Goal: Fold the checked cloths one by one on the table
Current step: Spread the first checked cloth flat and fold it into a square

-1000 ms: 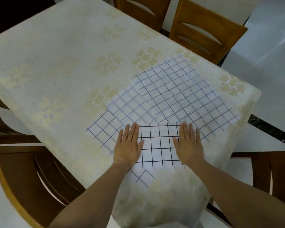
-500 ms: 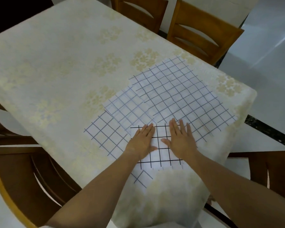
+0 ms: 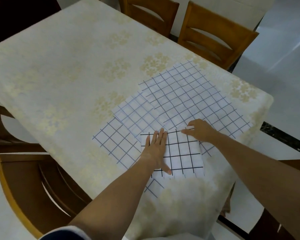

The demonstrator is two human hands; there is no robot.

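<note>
The left hand [image 3: 156, 151], fingers straight together, is pressing the folded checked cloth [image 3: 185, 153] near the table [image 3: 59, 75] edge; the right hand [image 3: 201, 130] is pinching its far corner. A tug there risks dragging the underlying cloths [image 3: 189, 97], skewing the fold.

The right hand [image 3: 200, 130] is no longer pressing flat — its fingers [image 3: 186, 131] are now pinching the cloth's [image 3: 184, 153] far corner.

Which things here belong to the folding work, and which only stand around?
Belong to the job: folded black-checked cloth, left hand pressing it, right hand pinching its far corner, large checked cloth, small blue-checked cloth, wide-checked cloth, table.
Just standing about: far wooden chairs, near-left chair.
</note>
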